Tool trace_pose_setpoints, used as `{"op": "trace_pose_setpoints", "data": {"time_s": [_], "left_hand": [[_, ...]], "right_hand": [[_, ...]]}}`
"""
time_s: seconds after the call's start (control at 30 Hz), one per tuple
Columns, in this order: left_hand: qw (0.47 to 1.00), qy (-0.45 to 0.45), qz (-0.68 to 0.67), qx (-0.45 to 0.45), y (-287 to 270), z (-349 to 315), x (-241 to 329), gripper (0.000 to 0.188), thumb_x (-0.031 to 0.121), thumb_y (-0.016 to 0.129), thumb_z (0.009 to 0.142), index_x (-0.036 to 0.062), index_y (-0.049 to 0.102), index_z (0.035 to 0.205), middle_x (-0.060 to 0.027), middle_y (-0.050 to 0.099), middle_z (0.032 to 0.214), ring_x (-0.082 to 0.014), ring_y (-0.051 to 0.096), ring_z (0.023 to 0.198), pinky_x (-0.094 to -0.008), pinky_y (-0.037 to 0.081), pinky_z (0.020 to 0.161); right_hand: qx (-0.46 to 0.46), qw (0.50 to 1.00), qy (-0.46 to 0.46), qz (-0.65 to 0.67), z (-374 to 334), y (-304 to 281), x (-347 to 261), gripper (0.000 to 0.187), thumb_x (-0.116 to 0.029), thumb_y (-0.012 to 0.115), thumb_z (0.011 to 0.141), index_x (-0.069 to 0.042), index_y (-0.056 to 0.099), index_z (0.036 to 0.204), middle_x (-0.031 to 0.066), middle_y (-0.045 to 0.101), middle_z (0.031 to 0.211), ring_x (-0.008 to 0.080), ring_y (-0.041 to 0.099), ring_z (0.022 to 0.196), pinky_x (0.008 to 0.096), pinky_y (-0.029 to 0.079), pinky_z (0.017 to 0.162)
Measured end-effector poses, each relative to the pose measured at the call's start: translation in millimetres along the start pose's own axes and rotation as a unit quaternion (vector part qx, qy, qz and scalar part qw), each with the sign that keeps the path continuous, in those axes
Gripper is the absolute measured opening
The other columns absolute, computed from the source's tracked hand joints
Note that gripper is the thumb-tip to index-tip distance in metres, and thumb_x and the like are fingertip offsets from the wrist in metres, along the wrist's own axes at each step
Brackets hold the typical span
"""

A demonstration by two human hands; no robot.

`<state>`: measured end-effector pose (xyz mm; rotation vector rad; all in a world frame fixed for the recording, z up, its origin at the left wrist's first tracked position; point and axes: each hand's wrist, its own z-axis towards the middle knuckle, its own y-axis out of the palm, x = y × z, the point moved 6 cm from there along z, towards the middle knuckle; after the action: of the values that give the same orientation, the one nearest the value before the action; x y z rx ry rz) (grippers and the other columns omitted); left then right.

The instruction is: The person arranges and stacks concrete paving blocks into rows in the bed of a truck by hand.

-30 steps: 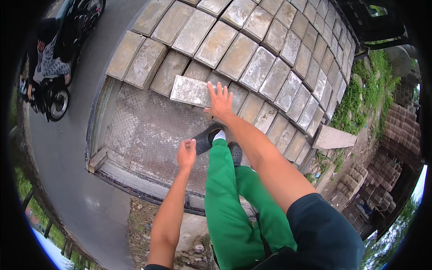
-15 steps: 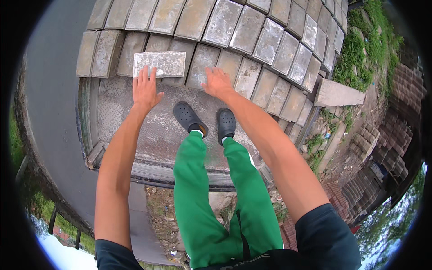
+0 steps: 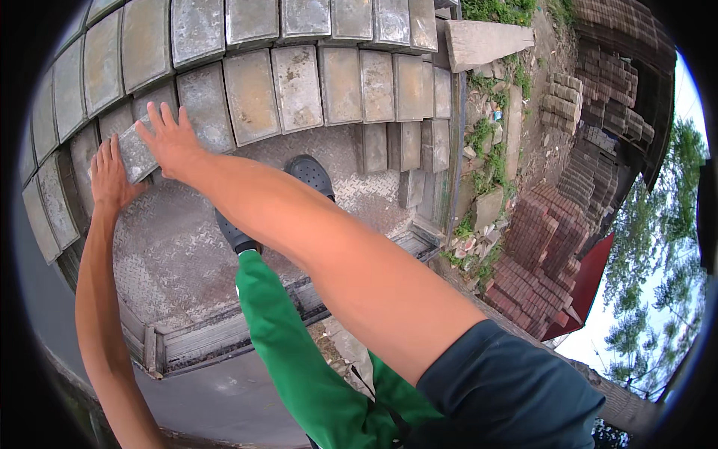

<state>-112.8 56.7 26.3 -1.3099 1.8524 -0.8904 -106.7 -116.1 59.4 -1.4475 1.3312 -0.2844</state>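
Note:
A pale grey rectangular concrete block (image 3: 137, 159) lies crosswise on the near edge of stacked concrete blocks (image 3: 252, 97). My left hand (image 3: 111, 176) is at its left end, fingers stretched upward and thumb apart. Over its right end my right hand (image 3: 173, 142) rests with the fingers spread and stretched. Both hands touch or nearly touch the block; neither is wrapped round it. The undersides of my fingers are hidden, and my hands cover part of the block.
I stand on a worn patterned metal bed (image 3: 168, 262) with a raised rim (image 3: 217, 340). Rows of blocks rise in front. A loose concrete slab (image 3: 486, 41) juts out on the right, above grass and rubble. Farther right stand piles of reddish tiles (image 3: 538, 254).
My view has swung toward the left side of the stack. My right hand has moved left from the stacked blocks to the pale block's right end; my left hand has shifted to its left end.

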Motion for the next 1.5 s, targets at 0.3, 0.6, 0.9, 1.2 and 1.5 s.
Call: {"op": "trace_pose_setpoints", "data": {"time_s": [0.3, 0.6, 0.9, 1.2, 1.5], "left_hand": [[0.995, 0.091, -0.014, 0.046, -4.4, 15.6, 20.7, 0.107, 0.022, 0.081, 0.051, -0.0037, 0.032, 0.143, -0.0166, 0.049, 0.126, -0.0337, 0.048, 0.122, -0.0435, 0.040, 0.103], [0.963, 0.240, -0.068, -0.107, -32.5, -95.6, 149.9, 0.111, 0.033, 0.083, 0.041, -0.0012, 0.039, 0.138, -0.0129, 0.050, 0.120, -0.0305, 0.048, 0.117, -0.0435, 0.034, 0.103], [0.929, 0.306, -0.065, -0.198, -25.0, -168.3, 341.0, 0.118, 0.039, 0.085, 0.043, -0.0007, 0.036, 0.142, -0.0142, 0.050, 0.126, -0.0313, 0.047, 0.121, -0.0450, 0.032, 0.106], [0.864, 0.474, -0.029, -0.165, -28.9, -144.2, 531.1, 0.113, 0.039, 0.089, 0.049, 0.0022, 0.037, 0.143, -0.0128, 0.048, 0.134, -0.0295, 0.044, 0.129, -0.0455, 0.028, 0.115], [0.860, 0.496, -0.120, 0.011, 3.0, -136.9, 666.8, 0.077, 0.033, 0.080, 0.074, 0.0059, 0.047, 0.139, -0.0175, 0.044, 0.147, -0.0322, 0.044, 0.134, -0.0469, 0.034, 0.111]], "right_hand": [[0.024, 0.989, -0.030, -0.140, 34.5, 34.6, 15.9, 0.111, -0.043, 0.088, 0.062, -0.016, 0.032, 0.153, 0.0184, 0.042, 0.147, 0.0360, 0.035, 0.139, 0.0515, 0.030, 0.110], [-0.021, 1.000, -0.008, 0.012, -169.6, 47.0, 27.5, 0.131, -0.061, 0.089, 0.046, 0.002, 0.035, 0.148, 0.0224, 0.046, 0.138, 0.0363, 0.040, 0.133, 0.0570, 0.022, 0.114], [-0.036, 0.978, 0.043, 0.199, -347.6, 94.1, 105.9, 0.124, -0.046, 0.088, 0.049, 0.007, 0.033, 0.146, 0.0189, 0.051, 0.121, 0.0322, 0.048, 0.115, 0.0425, 0.037, 0.095], [-0.006, 0.939, 0.270, 0.213, -475.6, 87.2, 223.1, 0.113, -0.032, 0.085, 0.052, 0.005, 0.034, 0.146, 0.0193, 0.052, 0.118, 0.0321, 0.049, 0.113, 0.0416, 0.037, 0.095], [0.057, 0.736, 0.607, 0.294, -602.9, 154.4, 323.6, 0.117, -0.037, 0.085, 0.053, 0.005, 0.030, 0.147, 0.0242, 0.051, 0.128, 0.0385, 0.048, 0.122, 0.0477, 0.036, 0.104]]}}
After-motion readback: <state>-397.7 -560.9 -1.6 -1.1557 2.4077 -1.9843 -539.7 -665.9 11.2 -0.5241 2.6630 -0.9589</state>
